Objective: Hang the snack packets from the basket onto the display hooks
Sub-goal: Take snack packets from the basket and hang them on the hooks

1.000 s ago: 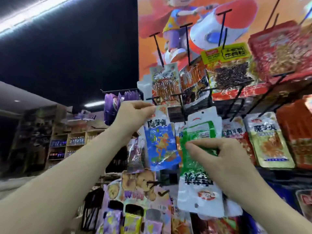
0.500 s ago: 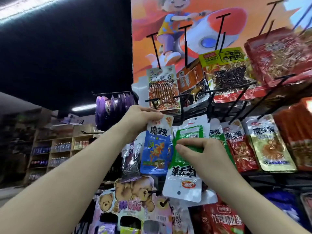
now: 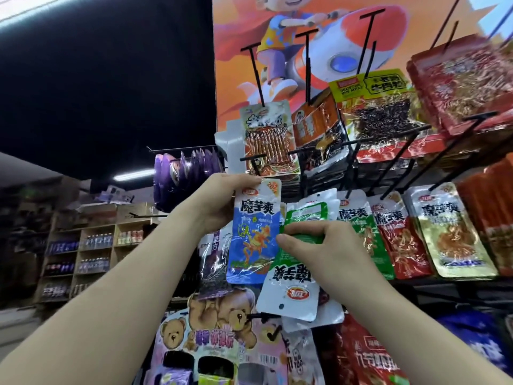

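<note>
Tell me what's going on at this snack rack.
A person is stocking display hooks. The left hand pinches the top of a blue packet, held up at a black hook; whether it is threaded on cannot be told. The right hand grips green-and-white packets upside down beside it. A row of packets hangs to the right.

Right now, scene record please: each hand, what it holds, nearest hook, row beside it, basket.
left hand: pinches the top edge of the blue packet, which is upright
right hand: grips the green packets, print upside down, hang hole at the bottom
nearest hook: black hook, tip just above the blue packet; cannot tell if threaded
row to the right: hung green packet, red packet, gold packet
basket: not in view
</note>
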Motion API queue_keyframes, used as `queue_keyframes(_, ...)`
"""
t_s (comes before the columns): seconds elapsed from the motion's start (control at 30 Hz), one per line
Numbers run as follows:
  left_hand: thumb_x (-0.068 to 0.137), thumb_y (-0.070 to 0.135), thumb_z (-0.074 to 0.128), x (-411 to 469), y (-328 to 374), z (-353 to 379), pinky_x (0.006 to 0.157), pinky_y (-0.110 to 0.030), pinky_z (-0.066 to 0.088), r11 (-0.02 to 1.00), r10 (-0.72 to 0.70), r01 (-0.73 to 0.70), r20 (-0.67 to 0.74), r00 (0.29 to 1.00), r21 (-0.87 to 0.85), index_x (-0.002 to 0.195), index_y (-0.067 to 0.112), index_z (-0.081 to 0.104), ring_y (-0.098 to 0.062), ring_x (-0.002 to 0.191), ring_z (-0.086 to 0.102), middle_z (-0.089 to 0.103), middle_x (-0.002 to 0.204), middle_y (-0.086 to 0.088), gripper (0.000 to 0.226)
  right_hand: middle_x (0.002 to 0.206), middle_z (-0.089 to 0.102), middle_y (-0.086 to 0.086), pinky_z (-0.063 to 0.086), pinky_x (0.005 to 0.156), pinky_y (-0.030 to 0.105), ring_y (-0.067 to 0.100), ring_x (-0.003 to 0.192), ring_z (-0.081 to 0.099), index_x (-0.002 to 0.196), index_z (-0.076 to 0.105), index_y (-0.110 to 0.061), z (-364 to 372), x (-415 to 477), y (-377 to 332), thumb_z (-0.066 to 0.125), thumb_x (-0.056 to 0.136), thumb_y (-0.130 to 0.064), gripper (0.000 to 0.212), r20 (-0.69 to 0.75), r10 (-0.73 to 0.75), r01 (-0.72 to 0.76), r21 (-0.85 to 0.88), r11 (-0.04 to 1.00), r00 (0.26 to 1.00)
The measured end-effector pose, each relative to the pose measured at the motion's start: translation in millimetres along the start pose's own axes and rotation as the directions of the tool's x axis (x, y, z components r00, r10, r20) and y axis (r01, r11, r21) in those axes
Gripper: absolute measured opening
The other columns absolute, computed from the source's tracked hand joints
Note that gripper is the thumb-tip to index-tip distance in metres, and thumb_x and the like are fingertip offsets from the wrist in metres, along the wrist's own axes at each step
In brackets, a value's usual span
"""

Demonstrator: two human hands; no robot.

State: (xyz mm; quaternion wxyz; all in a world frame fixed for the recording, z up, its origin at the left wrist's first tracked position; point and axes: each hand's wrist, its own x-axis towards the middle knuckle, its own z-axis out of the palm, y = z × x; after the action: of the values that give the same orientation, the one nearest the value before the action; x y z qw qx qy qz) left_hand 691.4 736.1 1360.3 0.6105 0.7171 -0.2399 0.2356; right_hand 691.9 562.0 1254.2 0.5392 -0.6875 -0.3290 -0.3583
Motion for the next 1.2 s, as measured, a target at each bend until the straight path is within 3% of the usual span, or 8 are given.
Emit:
queue_keyframes(0.27,0.094,0.012,0.058,0,-16,10,0.052,-0.025,0.055,0.988,-0.020,-0.003,-0.142,0.990,-0.156,0.094,0.008,0.064,-0.018,0.056,0.063,0.066,0.076,-0.008,0.007,0.094,0.059,-0.022,0.033,0.069,0.000,-0.011,0.086,0.050,0.109,0.072,-0.024,7,-1,1,0.076,0.083,-0.026,0.026,0.018,-0.001,0.001,0.010,1.000,1.000)
queue_keyframes(0.43,0.083,0.010,0.074,-13,-49,-1,0.054,-0.018,0.050,0.907,0.374,-0.313,-0.197,0.906,0.282,0.113,0.020,0.058,-0.003,0.060,0.064,0.064,0.087,-0.005,0.035,0.091,0.057,-0.029,0.044,0.068,0.006,-0.004,0.087,0.060,0.097,0.072,-0.028,-2,-3,3,0.072,0.086,-0.018,0.015,0.031,-0.011,0.010,0.028,1.000,0.999)
queue_keyframes(0.53,0.079,0.011,0.078,-11,-65,-8,0.061,-0.022,0.053,0.850,0.381,-0.283,-0.148,0.913,0.443,0.118,0.029,0.063,-0.006,0.059,0.059,0.056,0.087,-0.001,0.045,0.097,0.056,-0.025,0.046,0.075,0.016,0.035,0.101,0.060,0.105,0.065,-0.029,-14,-5,0,0.070,0.087,-0.015,0.023,0.025,0.001,-0.002,0.059,0.998,1.000)
queue_keyframes(0.67,0.079,0.032,0.078,2,-74,-3,0.067,-0.027,0.043,0.585,0.495,-0.182,-0.170,0.852,0.790,0.123,0.029,0.064,-0.015,0.068,0.053,0.052,0.070,0.004,0.046,0.099,0.047,-0.026,0.047,0.081,0.023,0.040,0.112,0.050,0.113,0.054,-0.035,-29,-8,-1,0.070,0.087,-0.016,0.036,-0.001,0.016,-0.016,0.057,0.998,1.000)
queue_keyframes(0.8,0.082,0.046,0.072,3,-77,8,0.067,-0.028,0.038,0.426,0.485,-0.077,-0.156,0.861,0.901,0.125,0.031,0.054,-0.019,0.083,0.058,0.061,0.082,0.001,0.049,0.113,0.044,-0.021,0.037,0.060,-0.004,-0.022,0.086,0.048,0.113,0.054,-0.036,-32,-10,4,0.073,0.084,-0.017,0.039,-0.025,-0.007,0.008,0.050,0.999,1.000)
queue_keyframes(0.9,0.086,0.046,0.067,-5,-71,10,0.070,-0.032,0.042,0.332,0.481,0.000,-0.170,0.860,0.943,0.126,0.030,0.052,-0.024,0.093,0.060,0.062,0.098,-0.002,0.046,0.110,0.047,-0.024,0.036,0.059,-0.004,-0.028,0.073,0.043,0.113,0.055,-0.036,-32,-10,6,0.075,0.083,-0.019,0.040,-0.036,-0.012,0.014,0.057,0.998,0.999)
queue_keyframes(1.07,0.080,0.004,0.064,-75,-58,14,0.072,-0.023,0.053,0.496,0.722,-0.577,0.060,0.689,0.649,0.102,0.026,0.071,-0.008,0.087,0.061,0.062,0.093,0.008,0.032,0.095,0.062,-0.015,0.041,0.055,-0.001,-0.017,0.067,0.058,0.112,0.058,-0.028,-36,-13,5,0.077,0.080,-0.015,0.040,-0.069,-0.012,0.025,0.181,0.983,0.998)
queue_keyframes(1.2,0.083,0.034,0.064,-125,-70,34,0.100,-0.020,0.043,0.282,0.631,-0.710,0.433,0.644,0.645,0.129,0.033,0.059,-0.003,0.129,0.048,0.050,0.139,0.020,0.047,0.091,0.066,-0.010,0.044,0.055,0.003,-0.011,0.067,0.061,0.111,0.060,-0.026,-36,-15,2,0.078,0.079,-0.015,0.038,-0.087,-0.019,0.041,0.260,0.965,0.996)
